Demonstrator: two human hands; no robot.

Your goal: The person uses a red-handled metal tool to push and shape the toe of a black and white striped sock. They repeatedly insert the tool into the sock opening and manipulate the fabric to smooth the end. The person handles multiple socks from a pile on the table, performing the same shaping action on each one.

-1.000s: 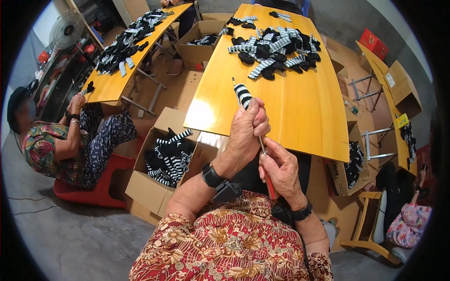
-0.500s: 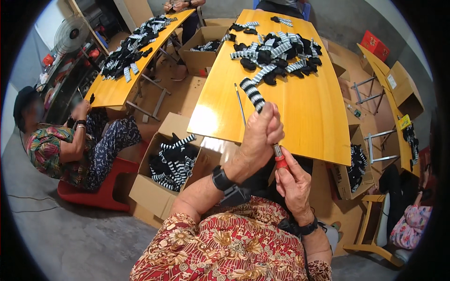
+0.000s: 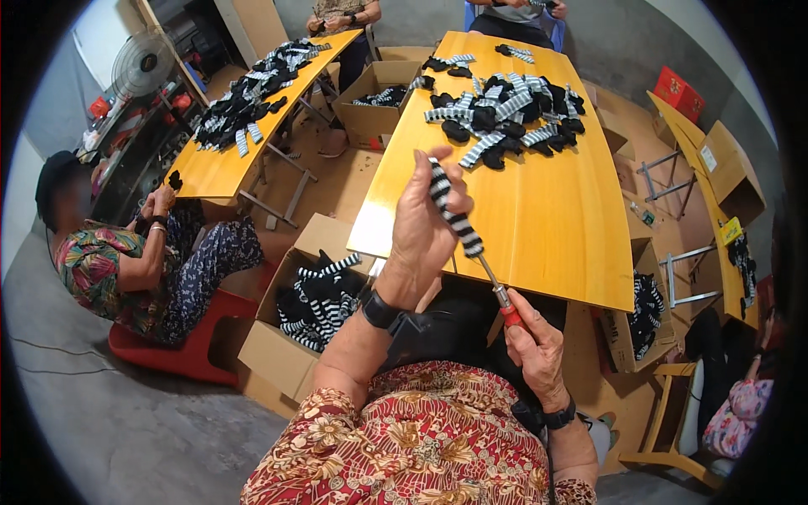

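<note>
My left hand [image 3: 421, 223] is raised over the near edge of the yellow table, its fingers curled loosely round a black-and-white striped knit tube [image 3: 450, 206]. Out of the tube's lower end runs the thin metal shaft of a red-handled tool [image 3: 510, 315], which looks like a screwdriver; its tip is hidden within the knit. My right hand [image 3: 535, 343] grips the red handle, lower down and to the right. Farther up the table lies a heap of black and striped knit pieces [image 3: 513, 109], apart from both hands.
The yellow table [image 3: 539, 227] spreads before me. Open cardboard boxes with striped pieces stand left [image 3: 295, 370] and right [image 3: 619, 337]. A co-worker on a red stool [image 3: 181, 353] sits left by another heaped table [image 3: 206, 178]. Other people sit at the far ends.
My left hand has loosened from a fist and shifted left, baring the tool's shaft and more of the striped tube. My right hand stays on the handle, slightly lower. The view has shifted slightly.
</note>
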